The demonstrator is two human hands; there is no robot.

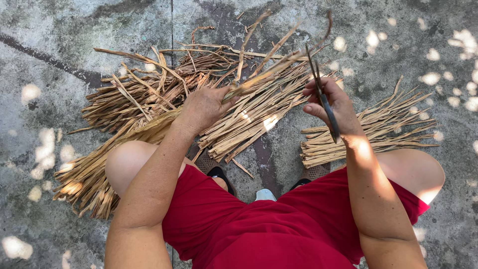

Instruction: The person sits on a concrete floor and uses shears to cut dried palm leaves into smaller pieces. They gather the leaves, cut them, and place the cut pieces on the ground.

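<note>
Head view, looking straight down over a seated person in red shorts (pixel 259 224). Their left hand (pixel 204 107) is closed around one long dry strip (pixel 271 69), which slants up and away to the right. Their right hand (pixel 331 102) grips dark scissors (pixel 322 97), fingers curled about the handles, blades pointing far and standing a little apart just beside the strip. On the concrete floor (pixel 50 50) a loose heap of dried strips (pixel 149 94) lies to the left, a straighter bundle (pixel 259 112) sits in the middle, and a neat cut pile (pixel 373 129) rests on the right.
</note>
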